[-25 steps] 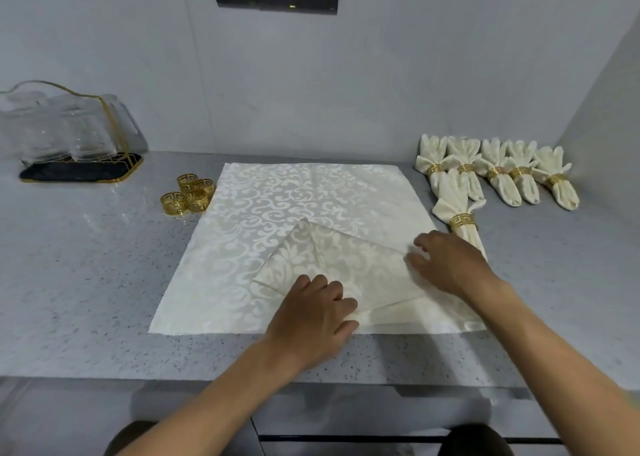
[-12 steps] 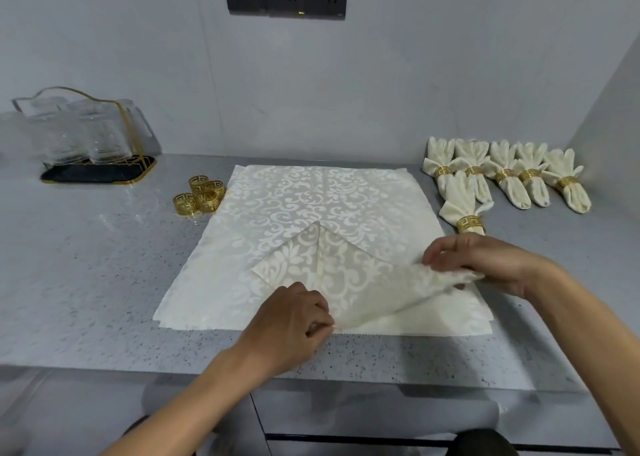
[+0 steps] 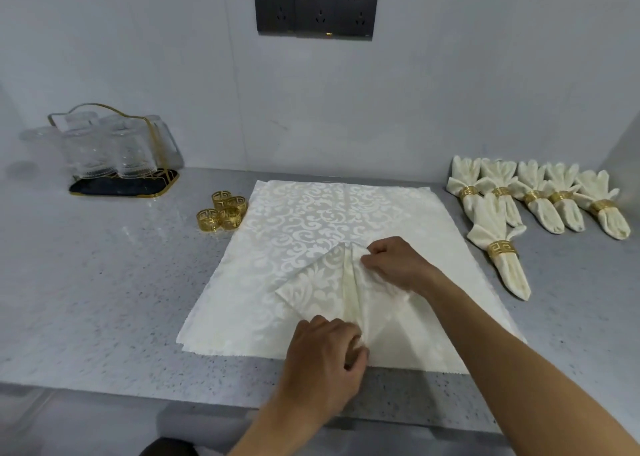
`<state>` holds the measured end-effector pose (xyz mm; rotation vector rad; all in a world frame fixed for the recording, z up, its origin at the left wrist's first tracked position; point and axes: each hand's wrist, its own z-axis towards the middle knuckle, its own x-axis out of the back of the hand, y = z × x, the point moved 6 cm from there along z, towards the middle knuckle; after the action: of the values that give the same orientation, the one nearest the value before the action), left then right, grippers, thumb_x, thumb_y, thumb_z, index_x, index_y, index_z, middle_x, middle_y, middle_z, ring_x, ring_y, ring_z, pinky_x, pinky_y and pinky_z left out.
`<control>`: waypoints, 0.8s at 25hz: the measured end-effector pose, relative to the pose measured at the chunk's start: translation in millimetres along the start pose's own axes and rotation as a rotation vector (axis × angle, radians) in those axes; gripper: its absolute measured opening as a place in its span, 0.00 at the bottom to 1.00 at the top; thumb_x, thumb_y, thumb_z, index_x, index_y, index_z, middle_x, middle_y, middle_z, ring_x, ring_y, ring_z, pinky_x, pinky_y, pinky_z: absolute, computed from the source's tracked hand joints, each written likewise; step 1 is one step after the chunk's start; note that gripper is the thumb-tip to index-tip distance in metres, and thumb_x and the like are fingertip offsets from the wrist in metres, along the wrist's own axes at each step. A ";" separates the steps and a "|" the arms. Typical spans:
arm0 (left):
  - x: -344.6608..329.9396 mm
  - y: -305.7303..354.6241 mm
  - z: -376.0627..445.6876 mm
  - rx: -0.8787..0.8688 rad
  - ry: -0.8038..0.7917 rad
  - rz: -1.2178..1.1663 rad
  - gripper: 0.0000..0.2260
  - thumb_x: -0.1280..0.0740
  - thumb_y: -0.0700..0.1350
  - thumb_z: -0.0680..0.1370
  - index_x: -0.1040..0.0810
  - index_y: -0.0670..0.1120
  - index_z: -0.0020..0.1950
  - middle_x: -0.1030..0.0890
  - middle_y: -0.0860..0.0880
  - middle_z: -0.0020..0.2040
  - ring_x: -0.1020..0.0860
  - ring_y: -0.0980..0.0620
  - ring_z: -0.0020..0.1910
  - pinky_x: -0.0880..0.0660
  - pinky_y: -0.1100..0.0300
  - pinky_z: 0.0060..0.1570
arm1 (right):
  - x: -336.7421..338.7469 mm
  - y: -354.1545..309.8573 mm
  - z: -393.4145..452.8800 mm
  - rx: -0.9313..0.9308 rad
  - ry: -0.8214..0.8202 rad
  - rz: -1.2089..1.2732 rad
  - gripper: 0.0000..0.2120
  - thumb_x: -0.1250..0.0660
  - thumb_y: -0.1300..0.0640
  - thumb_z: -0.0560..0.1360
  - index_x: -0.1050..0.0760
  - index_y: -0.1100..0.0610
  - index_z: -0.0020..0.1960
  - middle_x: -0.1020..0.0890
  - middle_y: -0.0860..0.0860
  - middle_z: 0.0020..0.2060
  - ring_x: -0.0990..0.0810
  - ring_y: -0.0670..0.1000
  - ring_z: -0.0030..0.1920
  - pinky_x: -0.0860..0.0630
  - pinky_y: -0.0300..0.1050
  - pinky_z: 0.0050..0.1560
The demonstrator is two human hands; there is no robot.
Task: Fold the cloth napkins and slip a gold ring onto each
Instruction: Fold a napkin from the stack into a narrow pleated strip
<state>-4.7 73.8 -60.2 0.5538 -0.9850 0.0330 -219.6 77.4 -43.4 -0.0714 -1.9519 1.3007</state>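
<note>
Both hands (image 3: 325, 358) on napkin (image 3: 313, 287) edges

Grey speckled countertop (image 3: 104, 299) meeting a plain pale grey wall (image 3: 450, 91); a dark triple socket panel (image 3: 316, 10) is mounted high on the wall, centre; a second wall (image 3: 625, 154) closes the right side; lighting soft and even, without hard shadows

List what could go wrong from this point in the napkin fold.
1. The right hand and left hand pinch the half-folded napkin only at its two ends; letting go may let the pleats spring open.
2. It lies on a stack of flat napkins, so dragging it could shift the sheet beneath.
3. The loose gold rings sit at the stack's far left corner; a tug might knock them.
</note>
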 end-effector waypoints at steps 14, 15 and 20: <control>-1.4 2.9 2.6 -0.086 -0.013 0.011 0.07 0.36 0.48 0.76 0.20 0.51 0.42 0.23 0.58 0.46 0.27 0.57 0.43 0.29 0.60 0.44 | -20.2 -6.5 28.7 0.121 0.170 -0.127 0.09 0.36 0.60 0.71 0.22 0.51 0.48 0.24 0.43 0.34 0.24 0.44 0.36 0.31 0.39 0.38; 1.7 -0.1 6.4 -0.085 0.005 0.021 0.07 0.38 0.48 0.77 0.20 0.51 0.44 0.22 0.57 0.48 0.26 0.56 0.46 0.28 0.58 0.46 | -21.4 -5.0 28.2 0.123 0.182 -0.161 0.09 0.35 0.59 0.70 0.23 0.50 0.48 0.24 0.43 0.35 0.24 0.46 0.38 0.31 0.40 0.39; -0.5 -43.2 45.9 0.119 -0.288 0.326 0.21 0.55 0.51 0.83 0.37 0.54 0.76 0.37 0.54 0.77 0.45 0.46 0.78 0.53 0.36 0.73 | -24.7 -9.4 18.3 0.281 0.218 -0.356 0.16 0.38 0.58 0.74 0.25 0.46 0.59 0.25 0.45 0.47 0.24 0.47 0.48 0.26 0.45 0.47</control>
<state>-29.0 15.6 -59.5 0.5100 -1.3543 0.3117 -210.4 48.2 -53.0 0.2519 -1.5020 1.2551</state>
